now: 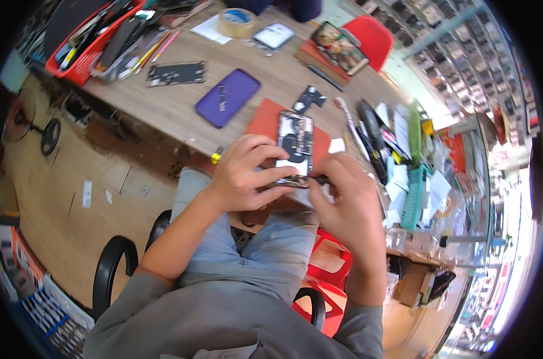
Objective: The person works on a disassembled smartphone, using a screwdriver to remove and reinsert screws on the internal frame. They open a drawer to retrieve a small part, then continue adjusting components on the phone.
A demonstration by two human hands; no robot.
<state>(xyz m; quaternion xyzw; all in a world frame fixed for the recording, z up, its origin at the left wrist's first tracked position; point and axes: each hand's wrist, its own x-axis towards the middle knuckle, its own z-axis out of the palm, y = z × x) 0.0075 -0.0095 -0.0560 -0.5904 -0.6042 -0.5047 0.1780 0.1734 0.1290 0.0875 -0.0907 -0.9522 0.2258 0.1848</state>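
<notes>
An opened smartphone (305,133) with its inner boards and black battery exposed lies over an orange-red mat (264,115) at the table's near edge. My left hand (244,173) grips its left side and lower part, fingers stretched across it. At the phone's lower right corner, my right hand (348,194) is closed in a pinch. Something small and dark shows between its fingers, mostly hidden. Just beyond the phone is a black cut-out part (309,99). A purple phone case (228,97) with small strips on it rests to the left, and a detached phone screen (176,73) farther left.
A red basket (83,70) of tools stands at the far left. Across the back are a tape roll (235,24) and a box of small parts (340,46). Tools and papers crowd the right, beside a green basket (415,197). A red chair (370,39) stands beyond the table.
</notes>
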